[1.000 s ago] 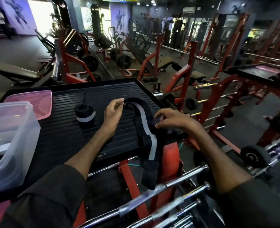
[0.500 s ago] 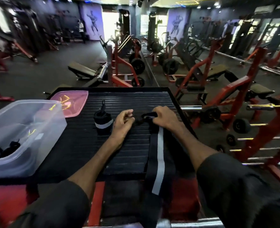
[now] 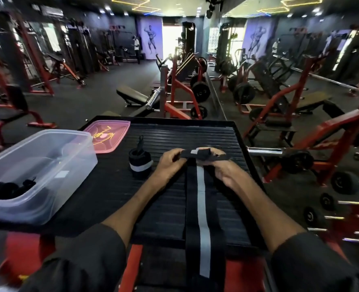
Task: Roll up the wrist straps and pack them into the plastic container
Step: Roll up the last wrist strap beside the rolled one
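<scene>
A long black wrist strap (image 3: 201,207) with a grey stripe lies lengthwise on the black ribbed platform (image 3: 166,133), its near end hanging over the front edge. My left hand (image 3: 170,165) and my right hand (image 3: 227,167) both pinch its folded far end. To the left of my left hand stands a rolled-up black strap (image 3: 139,162) with a white band. The clear plastic container (image 3: 37,169) sits at the platform's left, with dark straps in its near corner.
A pink lid (image 3: 108,138) lies behind the container. Red gym machines, benches and barbells surround the platform. A steel bar (image 3: 265,151) sticks out just right of it. A person (image 3: 136,48) stands far back on the gym floor.
The strap went from a curved drape at the platform's right edge to lying straight toward me. Both hands came together on its far end. The view swung to the left.
</scene>
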Available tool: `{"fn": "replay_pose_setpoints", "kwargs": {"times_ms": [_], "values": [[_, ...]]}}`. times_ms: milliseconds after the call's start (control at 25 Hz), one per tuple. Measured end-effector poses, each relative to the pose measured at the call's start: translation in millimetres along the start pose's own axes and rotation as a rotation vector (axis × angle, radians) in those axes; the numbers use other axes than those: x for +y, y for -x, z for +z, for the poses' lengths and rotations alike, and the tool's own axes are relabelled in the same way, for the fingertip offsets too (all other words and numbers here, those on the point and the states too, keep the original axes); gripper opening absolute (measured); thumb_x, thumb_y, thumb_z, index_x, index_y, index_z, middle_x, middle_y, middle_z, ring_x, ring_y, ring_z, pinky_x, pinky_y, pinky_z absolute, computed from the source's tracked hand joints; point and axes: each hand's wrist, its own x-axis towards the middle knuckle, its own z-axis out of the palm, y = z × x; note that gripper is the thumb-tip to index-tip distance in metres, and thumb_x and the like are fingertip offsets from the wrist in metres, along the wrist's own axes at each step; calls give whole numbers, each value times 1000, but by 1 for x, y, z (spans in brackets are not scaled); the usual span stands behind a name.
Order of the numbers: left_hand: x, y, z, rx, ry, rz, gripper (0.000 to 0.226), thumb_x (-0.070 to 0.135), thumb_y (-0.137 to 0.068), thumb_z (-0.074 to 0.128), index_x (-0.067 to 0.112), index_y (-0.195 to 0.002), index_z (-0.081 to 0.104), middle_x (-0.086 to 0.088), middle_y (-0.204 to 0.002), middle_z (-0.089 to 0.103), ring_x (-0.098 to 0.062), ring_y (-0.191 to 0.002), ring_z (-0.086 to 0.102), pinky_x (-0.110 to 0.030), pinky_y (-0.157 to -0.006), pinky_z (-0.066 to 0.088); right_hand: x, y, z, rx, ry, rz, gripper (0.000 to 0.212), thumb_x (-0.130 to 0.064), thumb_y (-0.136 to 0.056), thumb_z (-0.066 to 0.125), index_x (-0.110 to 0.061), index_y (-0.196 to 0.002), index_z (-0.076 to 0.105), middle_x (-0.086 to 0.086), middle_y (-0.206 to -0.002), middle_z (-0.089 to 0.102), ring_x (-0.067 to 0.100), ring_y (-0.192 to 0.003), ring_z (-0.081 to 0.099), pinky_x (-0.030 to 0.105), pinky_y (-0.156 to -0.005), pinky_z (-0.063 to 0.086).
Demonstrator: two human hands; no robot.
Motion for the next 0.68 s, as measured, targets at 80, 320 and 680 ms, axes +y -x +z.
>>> {"fn": "replay_pose_setpoints", "kwargs": {"times_ms": [80, 320, 680], "values": [[-9, -5, -3, 46, -55, 9, 32, 32, -82, 65, 6, -98, 73, -19, -97, 73, -20, -86, 66, -40, -78, 51, -15, 2, -12, 2, 78, 52, 43, 7, -90, 62, -24, -121, 65, -3, -113, 73, 11, -93, 70, 36, -84, 44], [-13, -14, 3, 11, -9, -75, 30, 45, -76, 67, 15, -78, 71, 5, -69, 64, -7, -63, 54, -28, -61, 41, -45, 1, -14, -55, 105, -18, 48, -17, -80, 78, -28, -125, 66, 0, -136, 64, 12, -123, 57, 36, -104, 37], [-12, -8, -6, -41, 211, -118, 24, 13, -95, 64, 11, -71, 60, 2, -67, 58, -9, -64, 52, -20, -60, 40, -18, -17, -12, -33, 439, -225, 36, 7, -83, 72, -12, -113, 72, 5, -117, 73, 19, -117, 67, 31, -99, 54]]}}
